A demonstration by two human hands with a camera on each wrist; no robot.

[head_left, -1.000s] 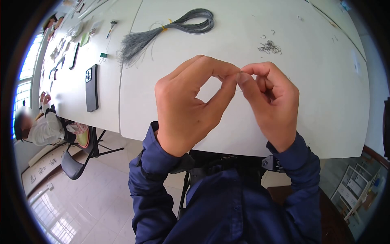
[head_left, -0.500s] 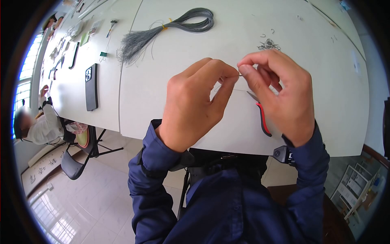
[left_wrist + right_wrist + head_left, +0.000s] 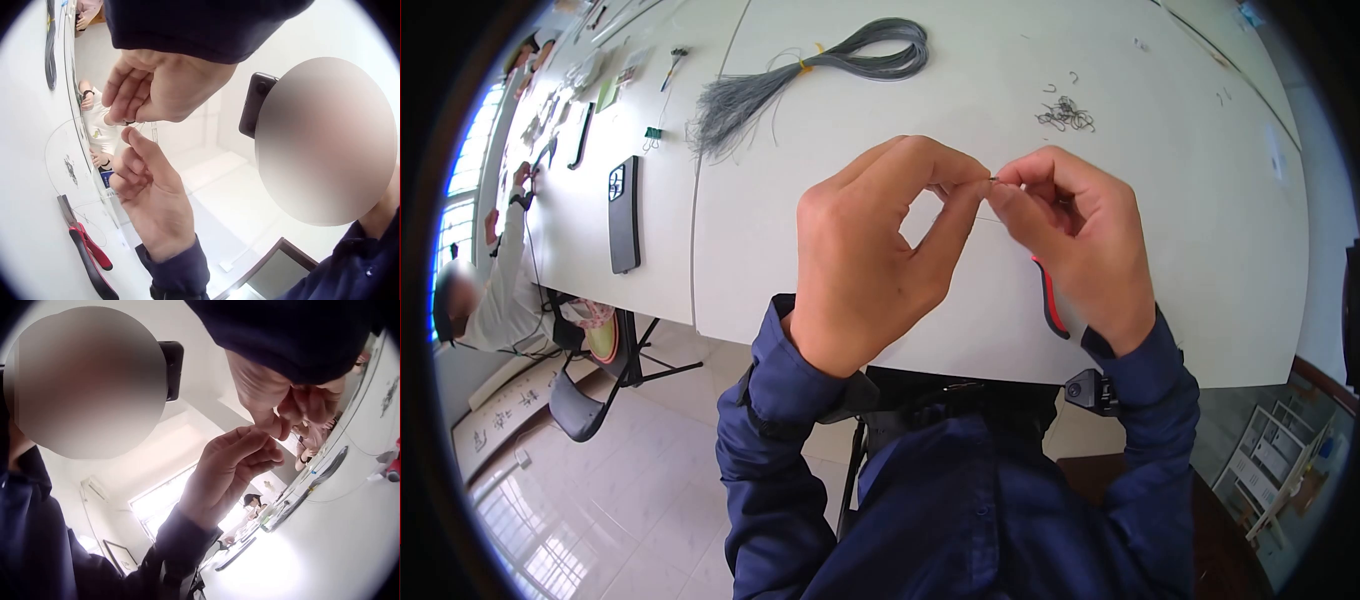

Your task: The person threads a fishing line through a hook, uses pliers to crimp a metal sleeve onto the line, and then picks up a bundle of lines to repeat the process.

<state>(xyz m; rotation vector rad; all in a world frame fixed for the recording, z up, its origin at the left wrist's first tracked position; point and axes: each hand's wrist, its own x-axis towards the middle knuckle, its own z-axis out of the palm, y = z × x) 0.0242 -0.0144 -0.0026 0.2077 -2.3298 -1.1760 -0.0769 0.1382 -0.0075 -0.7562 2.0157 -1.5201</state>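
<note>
Thumb and forefinger of the left hand pinch a tiny dark piece, probably a hook, at its left side. The right hand meets it there, thumb and forefinger pinching the other side. A thin line loops away from the fingers in the left wrist view. Red-and-black pliers lie on the table, partly behind the right hand; their grey jaws show in the left wrist view. Beyond the right hand is a small pile of dark hooks.
A tied bundle of grey strands lies at the table's far side. A black phone is on the adjoining table, with a green clip and small tools. Another person sits at the far left.
Since half a second ago the right hand has lowered and turned slightly, its fingertips now closer to the left's, covering the pliers' tip. The seated person's arms have moved forward.
</note>
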